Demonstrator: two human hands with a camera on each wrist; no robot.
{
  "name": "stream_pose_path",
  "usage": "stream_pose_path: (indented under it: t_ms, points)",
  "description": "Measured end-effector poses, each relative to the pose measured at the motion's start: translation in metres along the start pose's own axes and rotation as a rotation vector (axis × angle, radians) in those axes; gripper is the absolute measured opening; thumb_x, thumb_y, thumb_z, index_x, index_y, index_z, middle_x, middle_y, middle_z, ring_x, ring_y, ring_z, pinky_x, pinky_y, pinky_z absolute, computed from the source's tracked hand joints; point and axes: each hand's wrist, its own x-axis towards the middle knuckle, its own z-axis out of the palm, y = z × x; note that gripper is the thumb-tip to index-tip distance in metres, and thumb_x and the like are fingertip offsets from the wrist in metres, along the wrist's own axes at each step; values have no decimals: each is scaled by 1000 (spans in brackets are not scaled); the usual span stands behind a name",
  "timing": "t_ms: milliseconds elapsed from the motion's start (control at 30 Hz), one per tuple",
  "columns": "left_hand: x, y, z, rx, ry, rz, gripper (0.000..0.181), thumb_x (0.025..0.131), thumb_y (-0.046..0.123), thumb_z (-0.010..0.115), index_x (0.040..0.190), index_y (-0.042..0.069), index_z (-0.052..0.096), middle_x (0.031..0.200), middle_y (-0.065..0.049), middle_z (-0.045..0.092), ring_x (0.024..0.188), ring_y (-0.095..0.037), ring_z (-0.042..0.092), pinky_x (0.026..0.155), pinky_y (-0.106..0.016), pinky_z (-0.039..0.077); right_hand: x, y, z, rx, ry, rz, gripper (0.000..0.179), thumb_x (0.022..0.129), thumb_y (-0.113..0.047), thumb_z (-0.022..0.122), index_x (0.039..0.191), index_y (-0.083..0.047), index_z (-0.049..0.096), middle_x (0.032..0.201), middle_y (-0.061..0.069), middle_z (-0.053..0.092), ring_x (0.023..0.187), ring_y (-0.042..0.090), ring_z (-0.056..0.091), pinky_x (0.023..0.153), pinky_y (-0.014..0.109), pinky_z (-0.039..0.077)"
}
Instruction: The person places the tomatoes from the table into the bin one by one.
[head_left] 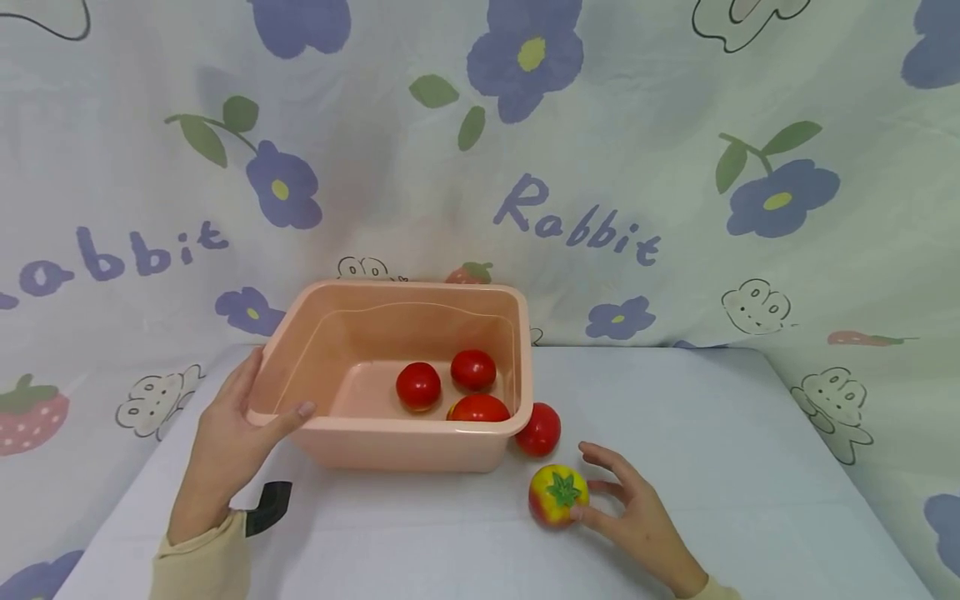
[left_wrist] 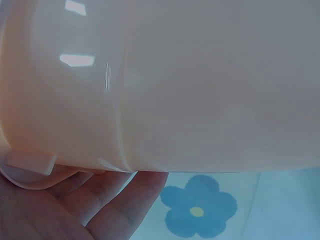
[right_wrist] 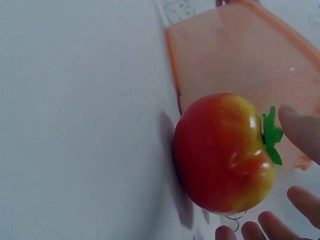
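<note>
A pink plastic bin (head_left: 405, 447) sits on the table, tilted slightly toward the head camera. My left hand (head_left: 228, 433) grips its left end, thumb over the front rim and fingers along the outside; the left wrist view shows those fingers against the bin wall (left_wrist: 210, 90). Inside lie three red toy tomatoes (head_left: 418, 387). Another red tomato (head_left: 542, 430) rests on the table by the bin's right corner. Closer to me, my right hand (head_left: 637, 517) has its fingers spread around a red-and-yellow toy tomato (right_wrist: 220, 155) with a green leafy top, thumb beside the leaves.
White cloth covers the table (head_left: 712, 433). A printed curtain (head_left: 420, 192) with flowers, rabbits and lettering hangs right behind the bin. A black strap end (head_left: 270, 507) sticks out from the left wrist.
</note>
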Motion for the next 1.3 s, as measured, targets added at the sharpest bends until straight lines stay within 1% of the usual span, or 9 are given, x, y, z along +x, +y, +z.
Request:
stream_pose_path:
  t_ms: [200, 267, 333, 500, 600, 733, 1000, 1167, 1300]
  points:
    - [0, 0, 1, 4, -4, -8, 106, 87, 41, 78, 163, 19, 8, 165, -18, 18, 138, -51, 34, 105, -73, 32, 3, 0, 5, -52, -53, 25, 80, 73, -31, 91, 143, -19, 53, 145, 1, 53, 132, 27, 48, 95, 33, 56]
    - [1, 0, 1, 5, -5, -4, 105, 87, 41, 78, 163, 20, 8, 165, -18, 19, 137, -51, 35, 105, -73, 32, 3, -1, 7, -74, -75, 29, 80, 73, -32, 92, 142, -19, 54, 144, 1, 53, 132, 27, 48, 97, 36, 55]
    - [2, 0, 1, 3, -7, -3, 105, 87, 41, 78, 163, 21, 8, 165, -18, 19, 137, -51, 35, 104, -73, 33, 4, -1, 9, -95, -93, 37, 77, 73, -33, 91, 140, -19, 55, 142, 0, 55, 130, 27, 49, 97, 38, 55]
    - [3, 0, 0, 2, -8, -3, 105, 87, 41, 78, 163, 20, 8, 165, -18, 19, 137, -51, 35, 105, -73, 33, 5, -1, 10, -163, -118, 49, 67, 75, -35, 90, 134, -22, 60, 134, -4, 59, 122, 25, 55, 96, 38, 56]
    - [3, 0, 0, 6, -6, 4, 105, 87, 41, 77, 163, 19, 8, 165, -18, 18, 138, -51, 34, 106, -73, 31, 6, -2, 11, -179, -114, 58, 64, 75, -35, 90, 131, -25, 61, 132, -5, 60, 120, 22, 56, 95, 38, 56]
    - [3, 0, 0, -1, -2, 17, 104, 88, 40, 77, 163, 19, 9, 165, -18, 18, 139, -50, 33, 107, -73, 29, 7, -5, 10, -181, -93, 55, 63, 74, -34, 90, 130, -25, 61, 132, -5, 60, 118, 22, 57, 94, 38, 57]
    - [2, 0, -1, -5, -2, 19, 104, 88, 40, 77, 163, 20, 9, 165, -17, 19, 138, -50, 34, 106, -74, 30, 7, -14, 2, -138, -42, -1, 65, 74, -30, 91, 131, -20, 62, 131, -5, 61, 118, 23, 57, 94, 34, 56]
    - [1, -1, 0, 3, -6, 8, 104, 88, 41, 77, 163, 22, 8, 165, -17, 20, 136, -50, 36, 104, -74, 32, 8, -20, -2, -129, -27, -15, 64, 75, -32, 90, 132, -21, 62, 131, -6, 62, 120, 22, 55, 94, 38, 57]
    - [-1, -2, 0, 8, 0, 19, 104, 87, 39, 78, 163, 20, 9, 165, -18, 20, 138, -51, 34, 106, -74, 29, 9, -23, -5, -132, -4, -53, 63, 75, -31, 90, 131, -22, 62, 131, -6, 62, 119, 22, 56, 93, 39, 57]
